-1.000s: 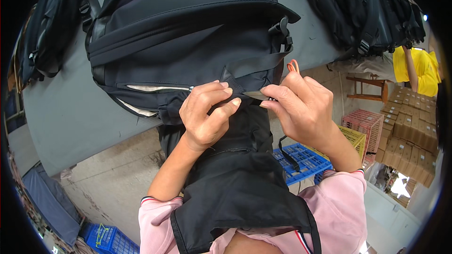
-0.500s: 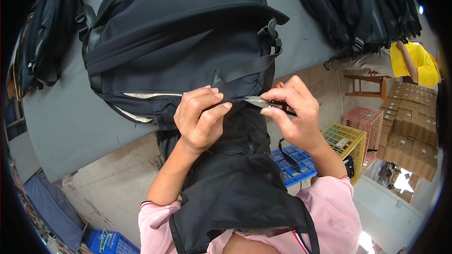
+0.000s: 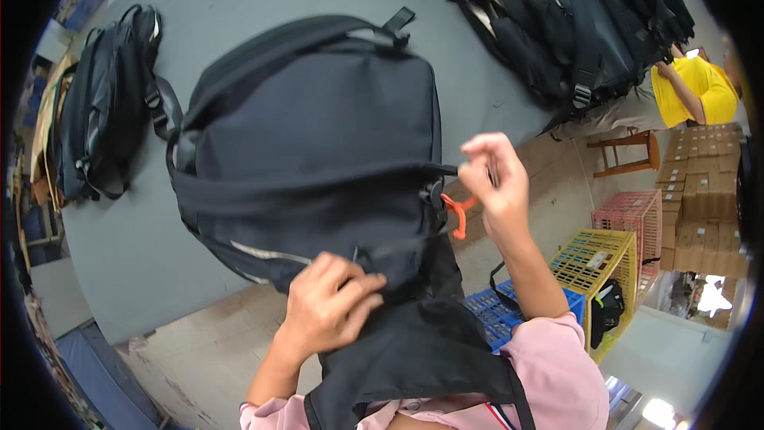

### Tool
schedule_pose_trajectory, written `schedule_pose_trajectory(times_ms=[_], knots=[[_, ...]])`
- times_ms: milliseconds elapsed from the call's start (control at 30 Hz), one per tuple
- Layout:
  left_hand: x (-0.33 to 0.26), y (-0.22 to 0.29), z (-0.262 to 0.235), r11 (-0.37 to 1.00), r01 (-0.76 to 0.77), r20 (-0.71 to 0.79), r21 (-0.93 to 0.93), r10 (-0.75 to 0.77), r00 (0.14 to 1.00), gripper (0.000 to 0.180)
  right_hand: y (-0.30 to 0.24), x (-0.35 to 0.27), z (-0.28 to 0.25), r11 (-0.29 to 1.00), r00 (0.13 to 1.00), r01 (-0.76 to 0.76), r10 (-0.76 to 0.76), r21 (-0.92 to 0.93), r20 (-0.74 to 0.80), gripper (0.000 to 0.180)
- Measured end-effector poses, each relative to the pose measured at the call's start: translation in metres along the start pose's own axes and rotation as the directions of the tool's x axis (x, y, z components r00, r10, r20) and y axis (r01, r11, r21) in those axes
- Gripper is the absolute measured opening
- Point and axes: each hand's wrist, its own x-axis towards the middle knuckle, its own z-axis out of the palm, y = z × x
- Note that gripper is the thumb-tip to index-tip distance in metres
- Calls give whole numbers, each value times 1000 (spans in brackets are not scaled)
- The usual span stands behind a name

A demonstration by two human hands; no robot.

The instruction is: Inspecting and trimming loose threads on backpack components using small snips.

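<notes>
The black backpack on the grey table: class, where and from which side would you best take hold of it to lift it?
Probably the top carry handle of the backpack, from the far side: it arches clear of the body, which lies flat with that end pointing away.

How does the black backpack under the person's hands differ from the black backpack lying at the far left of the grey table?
The large black fabric backpack in the middle lies broad face up at the table's near edge; the smaller-looking black backpack at the left lies on its side, straps showing. The left hand grips the middle one's lower edge, and the right hand is raised beside it; no hand touches the left one. Both are black and rest on the grey table.
</notes>
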Motion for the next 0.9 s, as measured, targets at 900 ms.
schedule_pose_trajectory(times_ms=[900], knots=[[172,-99,14,821,527,159,-219,-503,850,19,47,53,29,919,966,-247,207,308,156,28]])
